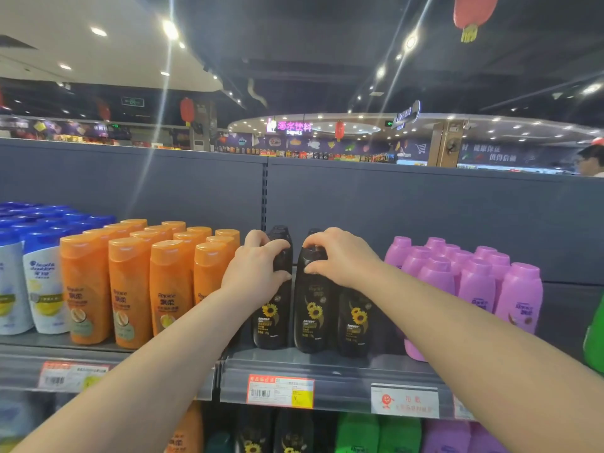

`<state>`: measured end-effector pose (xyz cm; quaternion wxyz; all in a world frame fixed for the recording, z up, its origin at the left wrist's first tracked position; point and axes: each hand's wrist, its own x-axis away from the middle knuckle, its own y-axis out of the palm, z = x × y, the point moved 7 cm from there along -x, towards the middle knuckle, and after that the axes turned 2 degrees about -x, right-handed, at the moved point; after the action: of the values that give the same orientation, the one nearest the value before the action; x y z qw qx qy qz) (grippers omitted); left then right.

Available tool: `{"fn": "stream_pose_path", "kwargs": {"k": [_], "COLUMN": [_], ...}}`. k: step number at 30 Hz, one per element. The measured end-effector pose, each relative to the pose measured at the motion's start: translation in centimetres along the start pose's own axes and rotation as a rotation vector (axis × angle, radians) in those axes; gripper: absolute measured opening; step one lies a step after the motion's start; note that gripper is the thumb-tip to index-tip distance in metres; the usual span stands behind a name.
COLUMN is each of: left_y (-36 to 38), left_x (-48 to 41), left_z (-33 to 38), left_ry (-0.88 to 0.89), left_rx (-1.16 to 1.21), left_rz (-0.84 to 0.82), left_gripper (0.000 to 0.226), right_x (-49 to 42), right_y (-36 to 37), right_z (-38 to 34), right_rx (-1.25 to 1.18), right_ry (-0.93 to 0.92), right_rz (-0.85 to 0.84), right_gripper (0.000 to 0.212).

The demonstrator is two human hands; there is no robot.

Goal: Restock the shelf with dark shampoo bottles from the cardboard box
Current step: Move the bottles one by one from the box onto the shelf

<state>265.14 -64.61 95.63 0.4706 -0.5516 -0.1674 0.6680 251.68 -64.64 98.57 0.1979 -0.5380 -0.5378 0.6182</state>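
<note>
gripping two dark bottles by their tops, centre of frame. left hand (pixel 258 266) is curled round the neck of the left dark bottle (pixel 271 322), fingers over the top, thumb on the front. right hand (pixel 336 256) has the same hold on the middle dark bottle (pixel 310 322): fingers wrapped over the cap, thumb on the front just below it. both bottles are upright, bases on the shelf (pixel 327 364), sunflower labels facing me. third dark bottle (pixel 356 325) stands just right of the middle one, partly behind my right forearm; touching or not, cannot tell. more dark caps (pixel 279 232) show above my fingers, further back; cannot tell how many.

the dark group sits between the orange bottles (pixel 130 289) on the left of frame and the purple bottles (pixel 477 282) on the right. white bottles (pixel 42 289) with blue caps at far left. green bottle (pixel 595 338) cut by the right edge. red and yellow price tag (pixel 280 390) on the shelf's front rail, below the dark bottles. lower row (pixel 294 436) at the bottom of frame: dark, green and purple bottles, blurred.
</note>
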Motion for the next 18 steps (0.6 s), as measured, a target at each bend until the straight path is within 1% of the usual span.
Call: {"fn": "stream_pose_path", "kwargs": {"k": [3, 8, 14, 18], "left_y": [-0.15, -0.21, -0.16, -0.10], "left_x": [-0.14, -0.18, -0.22, -0.09], "left_z": [0.00, 0.10, 0.19, 0.09], "left_ry": [-0.001, 0.011, 0.009, 0.010], "left_rx": [0.009, 0.034, 0.023, 0.022], "left_rz": [-0.018, -0.039, -0.052, -0.046], "left_gripper": [0.048, 0.048, 0.060, 0.056], "right_x": [-0.21, -0.21, 0.05, 0.27], "right_y": [0.03, 0.19, 0.21, 0.13], "right_z": [0.23, 0.43, 0.64, 0.85], "right_rx": [-0.034, -0.043, -0.039, -0.038], "right_ry": [0.001, 0.015, 0.017, 0.024], "right_rz": [-0.018, 0.001, 0.021, 0.018], "right_gripper": [0.042, 0.043, 0.045, 0.046]}}
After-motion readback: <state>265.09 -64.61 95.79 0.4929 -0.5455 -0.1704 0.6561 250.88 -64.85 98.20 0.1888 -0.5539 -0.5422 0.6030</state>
